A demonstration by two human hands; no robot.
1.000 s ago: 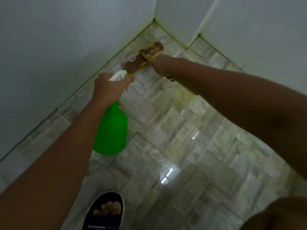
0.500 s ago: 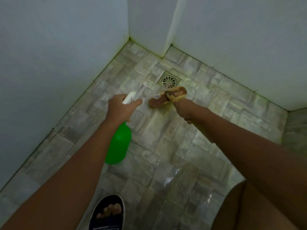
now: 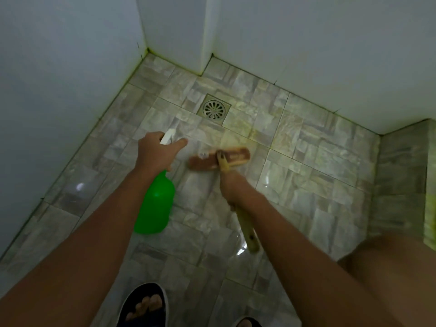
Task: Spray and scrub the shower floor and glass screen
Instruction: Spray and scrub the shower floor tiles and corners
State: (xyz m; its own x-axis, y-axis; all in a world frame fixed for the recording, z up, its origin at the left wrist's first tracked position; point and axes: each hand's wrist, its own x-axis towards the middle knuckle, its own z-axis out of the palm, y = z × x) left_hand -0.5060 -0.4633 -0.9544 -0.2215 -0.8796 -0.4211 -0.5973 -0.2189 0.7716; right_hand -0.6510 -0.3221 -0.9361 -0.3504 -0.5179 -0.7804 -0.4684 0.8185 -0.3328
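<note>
Scrubbing the shower floor [image 3: 306, 175]: the right hand [image 3: 232, 187] grips the brush [image 3: 219, 159] handle, its head flat on the tiles just short of the drain [image 3: 214, 109], while the left hand [image 3: 157, 153] holds the green spray bottle [image 3: 155, 206] beside it, index finger extended, apparently ready to spray next.

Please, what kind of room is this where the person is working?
Most likely a shower area in a bathroom. The tiled floor looks wet and shiny, a round metal drain sits in it, and plain white walls close it in. The person holds a green spray bottle and a scrub brush.
</note>
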